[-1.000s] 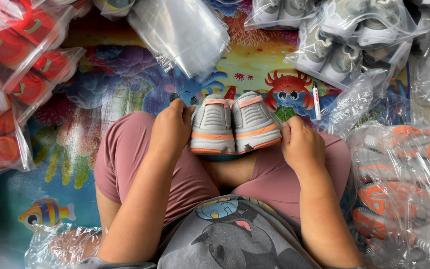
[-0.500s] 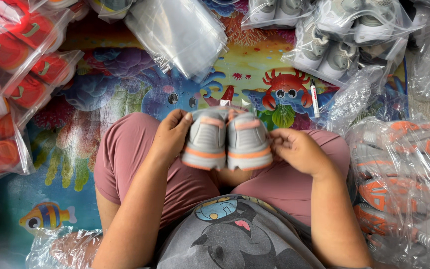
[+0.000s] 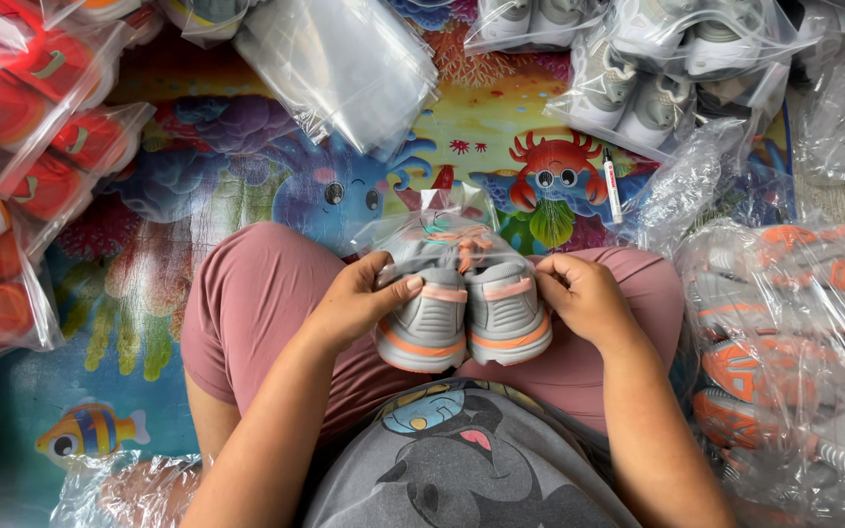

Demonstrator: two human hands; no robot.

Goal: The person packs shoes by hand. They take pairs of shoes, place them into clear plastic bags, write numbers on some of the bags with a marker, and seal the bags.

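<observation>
You have a pair of small grey sneakers with peach-orange trim (image 3: 464, 311) resting on your lap, heels toward you and side by side, their toes already inside a clear plastic bag (image 3: 432, 227) that stands open above them. Your left hand (image 3: 359, 298) grips the left shoe, thumb across its heel tab and fingers (image 3: 383, 267) curled over the bag's edge; your right hand (image 3: 584, 293) is closed in a pinch on the bag's rim beside the right shoe's heel. By my reading, you are midway through bagging the pair: the heels lie bare outside the plastic. The next move calls for keeping both shoes pressed together while the bag's mouth is drawn down over the heels (thin film snags easily on a sole's edge, so an even pull on both sides would help).

Around you, on the colourful sea-creature play mat (image 3: 276, 196) on the floor: a stack of empty clear bags (image 3: 344, 64) ahead, bagged grey shoes (image 3: 657, 78) ahead to the right, a white marker pen (image 3: 613, 186) near them, bagged red shoes (image 3: 22, 147) on the left, and bagged orange-and-grey shoes (image 3: 794, 323) at your right.
</observation>
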